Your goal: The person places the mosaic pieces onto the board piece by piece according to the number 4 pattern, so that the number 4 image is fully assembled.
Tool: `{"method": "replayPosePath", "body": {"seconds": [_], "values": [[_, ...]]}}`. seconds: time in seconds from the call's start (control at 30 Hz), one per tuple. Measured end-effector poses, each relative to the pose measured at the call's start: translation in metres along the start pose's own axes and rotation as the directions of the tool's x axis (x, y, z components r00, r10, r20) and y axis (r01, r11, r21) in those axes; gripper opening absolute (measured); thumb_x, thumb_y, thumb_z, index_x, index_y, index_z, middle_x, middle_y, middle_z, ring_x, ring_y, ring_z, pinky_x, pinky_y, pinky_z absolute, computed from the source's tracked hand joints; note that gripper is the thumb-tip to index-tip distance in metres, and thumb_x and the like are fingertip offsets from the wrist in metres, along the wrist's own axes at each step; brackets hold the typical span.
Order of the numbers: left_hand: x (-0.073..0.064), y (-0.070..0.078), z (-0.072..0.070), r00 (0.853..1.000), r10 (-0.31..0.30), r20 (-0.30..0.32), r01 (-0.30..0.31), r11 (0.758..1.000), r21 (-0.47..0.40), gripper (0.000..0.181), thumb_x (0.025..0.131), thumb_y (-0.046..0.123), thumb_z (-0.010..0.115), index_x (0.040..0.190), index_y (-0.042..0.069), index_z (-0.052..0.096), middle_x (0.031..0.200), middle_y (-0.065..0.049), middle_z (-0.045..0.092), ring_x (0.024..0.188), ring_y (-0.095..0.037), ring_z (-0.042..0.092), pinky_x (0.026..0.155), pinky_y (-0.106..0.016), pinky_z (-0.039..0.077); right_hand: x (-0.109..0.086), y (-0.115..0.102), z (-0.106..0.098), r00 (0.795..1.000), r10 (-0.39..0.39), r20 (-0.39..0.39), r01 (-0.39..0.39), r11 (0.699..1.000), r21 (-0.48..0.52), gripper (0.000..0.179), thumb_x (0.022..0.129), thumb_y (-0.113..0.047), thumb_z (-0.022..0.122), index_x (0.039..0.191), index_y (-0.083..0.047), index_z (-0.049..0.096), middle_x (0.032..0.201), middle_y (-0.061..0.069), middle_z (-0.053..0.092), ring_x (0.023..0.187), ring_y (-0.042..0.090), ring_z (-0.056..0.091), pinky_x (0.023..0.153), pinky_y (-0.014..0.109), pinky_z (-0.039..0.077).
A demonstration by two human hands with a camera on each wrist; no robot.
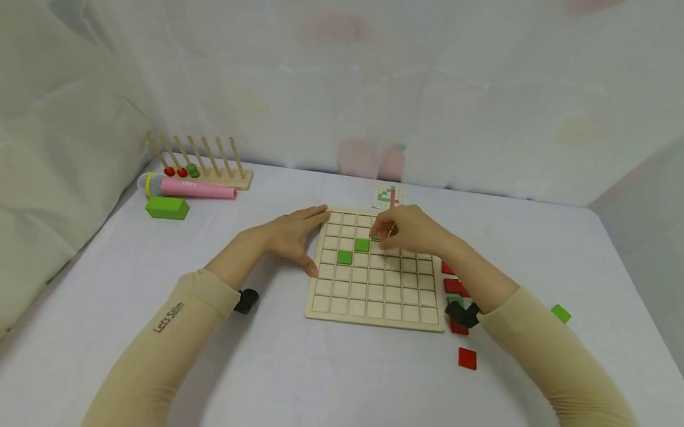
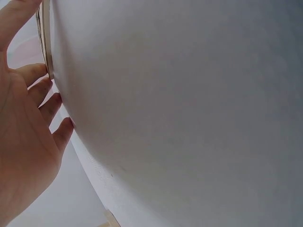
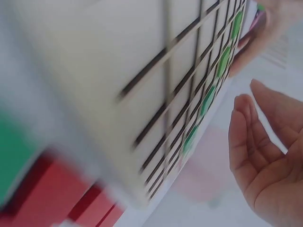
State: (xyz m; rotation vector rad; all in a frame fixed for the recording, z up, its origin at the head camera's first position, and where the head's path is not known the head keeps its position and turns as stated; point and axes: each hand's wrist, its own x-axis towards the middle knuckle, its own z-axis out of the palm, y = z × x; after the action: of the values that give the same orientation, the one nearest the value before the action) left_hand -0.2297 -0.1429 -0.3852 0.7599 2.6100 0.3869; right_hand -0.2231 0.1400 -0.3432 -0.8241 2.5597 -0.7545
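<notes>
A pale wooden grid board (image 1: pixel 373 311) lies on the white table, with several green square tiles (image 1: pixel 345 257) set in a diagonal run of its cells. My left hand (image 1: pixel 291 233) spreads along the board's left side, thumb and fingertips at the edge; the left wrist view shows its fingers (image 2: pixel 53 105) there too. Over the upper middle of the grid is my right hand (image 1: pixel 409 230), close to a green tile (image 1: pixel 375 238) partly hidden beneath it. In the right wrist view a gap separates thumb and fingers (image 3: pixel 241 127), and nothing is between them.
Behind the board stands a small pattern card (image 1: pixel 388 195). Red tiles (image 1: pixel 467 358) lie right of the board, partly under my right forearm, with a green tile (image 1: pixel 561 313) farther right. At left are a pink toy microphone (image 1: pixel 197 189), a green block (image 1: pixel 167 208) and a wooden peg rack (image 1: pixel 243 180).
</notes>
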Motion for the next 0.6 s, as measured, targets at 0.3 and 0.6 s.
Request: {"method": "replayPosePath", "body": {"seconds": [0.3,0.6], "values": [[0.002,-0.004,0.003,1.000,0.000,0.000,0.000,1.000,-0.010,0.130,0.062,0.056,0.088,0.160,0.012,0.014,0.170,-0.007,0.006,0.157,-0.034,0.009,0.125,-0.058,0.019,-0.045,0.029,-0.013,0.999,0.034,0.010,-0.034,0.999,-0.008,0.019,0.090,-0.013,0.070,0.108,-0.014,0.073,0.095,0.001,0.071,0.090,0.015,0.066,0.079,0.030,0.055],[0.002,-0.003,0.002,1.000,0.002,0.005,-0.002,1.000,-0.005,0.132,0.062,0.059,0.087,0.160,0.012,0.012,0.170,-0.006,0.004,0.157,-0.033,0.008,0.126,-0.058,0.018,-0.096,0.062,-0.018,0.996,0.086,0.001,-0.086,0.996,0.023,0.013,0.087,-0.012,0.072,0.100,-0.016,0.072,0.088,-0.005,0.069,0.085,0.014,0.061,0.077,0.022,0.055]]}}
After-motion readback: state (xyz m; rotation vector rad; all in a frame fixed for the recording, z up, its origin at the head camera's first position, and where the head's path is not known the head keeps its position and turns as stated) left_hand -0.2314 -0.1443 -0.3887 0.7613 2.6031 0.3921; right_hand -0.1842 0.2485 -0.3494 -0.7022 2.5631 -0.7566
